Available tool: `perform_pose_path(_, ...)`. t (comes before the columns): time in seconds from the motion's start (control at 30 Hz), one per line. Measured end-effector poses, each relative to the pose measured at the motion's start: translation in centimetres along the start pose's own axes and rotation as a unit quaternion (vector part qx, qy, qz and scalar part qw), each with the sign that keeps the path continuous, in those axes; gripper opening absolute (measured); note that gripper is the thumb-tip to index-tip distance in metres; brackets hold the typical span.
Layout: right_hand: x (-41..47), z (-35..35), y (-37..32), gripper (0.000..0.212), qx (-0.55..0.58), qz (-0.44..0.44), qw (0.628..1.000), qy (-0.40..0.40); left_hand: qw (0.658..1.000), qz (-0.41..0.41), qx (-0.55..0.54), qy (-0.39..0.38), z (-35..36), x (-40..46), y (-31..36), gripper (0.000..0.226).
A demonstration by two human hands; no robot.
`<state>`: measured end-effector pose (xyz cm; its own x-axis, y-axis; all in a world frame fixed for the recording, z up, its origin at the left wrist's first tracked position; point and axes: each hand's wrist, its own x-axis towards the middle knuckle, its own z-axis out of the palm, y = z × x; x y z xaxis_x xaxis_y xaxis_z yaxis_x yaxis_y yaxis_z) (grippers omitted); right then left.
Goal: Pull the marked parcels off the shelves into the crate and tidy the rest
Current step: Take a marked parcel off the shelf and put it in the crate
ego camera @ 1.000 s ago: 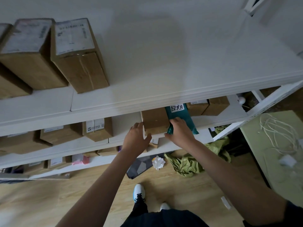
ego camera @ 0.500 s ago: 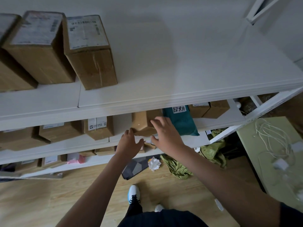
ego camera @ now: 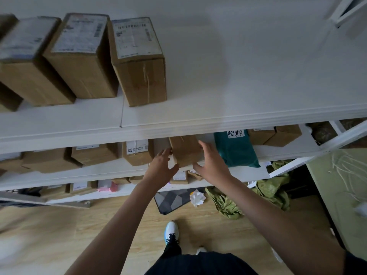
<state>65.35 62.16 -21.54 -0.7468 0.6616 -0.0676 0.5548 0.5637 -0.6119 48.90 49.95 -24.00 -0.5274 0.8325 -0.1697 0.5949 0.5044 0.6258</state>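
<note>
Reaching into the second white shelf (ego camera: pixel 278 153), I see both hands at a plain brown cardboard box (ego camera: pixel 185 149). My left hand (ego camera: pixel 160 169) has straight, spread fingers touching the box's left side. My right hand (ego camera: pixel 212 163) is open too, flat against its right side, thumb near the front corner. The box sits between them on the shelf, tilted a little. Just beside my right hand lies a dark green plastic mail bag (ego camera: pixel 236 151) with a white label with black marks (ego camera: pixel 235 133). Three tall brown boxes (ego camera: pixel 139 62) stand on the top shelf (ego camera: pixel 238 92).
</note>
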Motion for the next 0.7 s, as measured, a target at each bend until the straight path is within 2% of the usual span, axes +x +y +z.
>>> perform_pose_path(0.2,-0.5,-0.5,1.5,0.080,0.019,0.067,0.997,-0.022,0.999,0.009,-0.022,-0.022,1.1,0.5,1.1,0.062)
perform_pose_path(0.4,-1.6,-1.4,2.7,0.080,-0.011,0.101,0.994,0.030,0.988,-0.003,-0.146,-0.042,3.3,1.3,3.7,0.063)
perform_pose_path(0.57,-1.1,-1.8,1.6,0.077,-0.074,0.045,0.995,0.043,0.988,-0.016,-0.145,-0.047,3.7,1.3,3.2,0.055)
perform_pose_path(0.7,-0.8,-0.3,-0.1,0.072,-0.122,-0.040,0.991,0.029,0.993,-0.034,-0.116,-0.008,2.1,0.3,0.9,0.075)
